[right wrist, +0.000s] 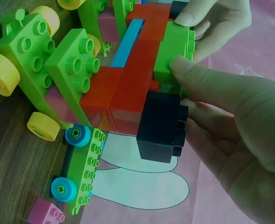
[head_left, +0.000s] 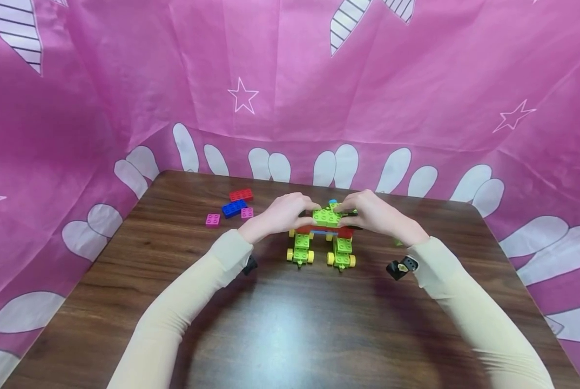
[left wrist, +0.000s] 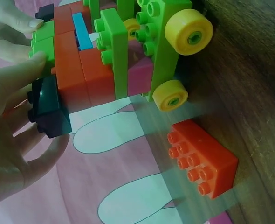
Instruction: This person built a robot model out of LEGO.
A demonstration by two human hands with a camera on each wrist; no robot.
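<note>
A toy-brick structure (head_left: 344, 232) stands on the table, with red bricks (right wrist: 136, 74) across its upper part and a light blue piece (right wrist: 127, 44) between them. Below are green wheeled bases (head_left: 301, 254) with yellow wheels. My left hand (head_left: 284, 214) pinches the green bricks (head_left: 326, 217) on top from the left side, its thumb on the near face. From the other side my right hand (head_left: 376, 214) grips the same green bricks, thumb (right wrist: 198, 77) in front and fingers behind. Black bricks (right wrist: 160, 126) sit at both ends, close under the fingers.
To the left on the wooden table (head_left: 183, 259) lie a red brick (head_left: 241, 195), a blue brick (head_left: 234, 208) and two pink bricks (head_left: 213, 220). A green base with blue wheels (right wrist: 86, 168) stands behind the structure. A pink patterned cloth (head_left: 290, 97) hangs around the table.
</note>
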